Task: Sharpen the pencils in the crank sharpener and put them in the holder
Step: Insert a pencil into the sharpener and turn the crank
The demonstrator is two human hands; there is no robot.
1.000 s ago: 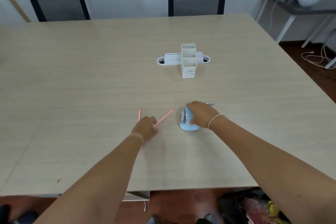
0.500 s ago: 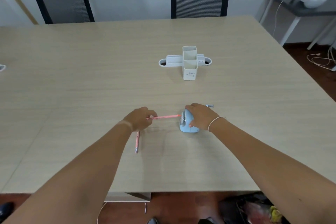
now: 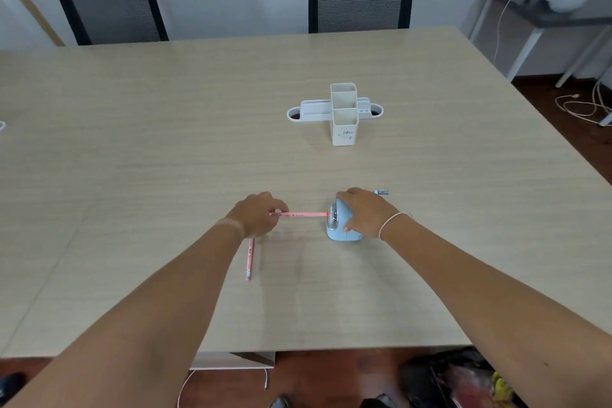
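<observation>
A: Starting nearest, what could go wrong?

B: The spare pink wooden pencil [image 3: 249, 258] lies loose on the pale wood-grain table [image 3: 132, 142], partly under the left wrist; I judge a drawn-back forearm could roll it off.

A: And the hands?

B: The left hand [image 3: 258, 219], knuckles up, pinches a second pink pencil [image 3: 303, 214] held level, its far end at the silver face of the small light-blue plastic crank sharpener [image 3: 341, 225]. If it goes in crooked, the lead could snap.

A: The other?

B: The right hand [image 3: 362, 212] grips the sharpener's body from above. The crank handle [image 3: 381, 191] pokes out behind, untouched; with a weak hold, cranking might drag the sharpener.

A: Farther?

B: The white plastic desk holder [image 3: 344, 129] stands well apart, no pencils visible.
</observation>
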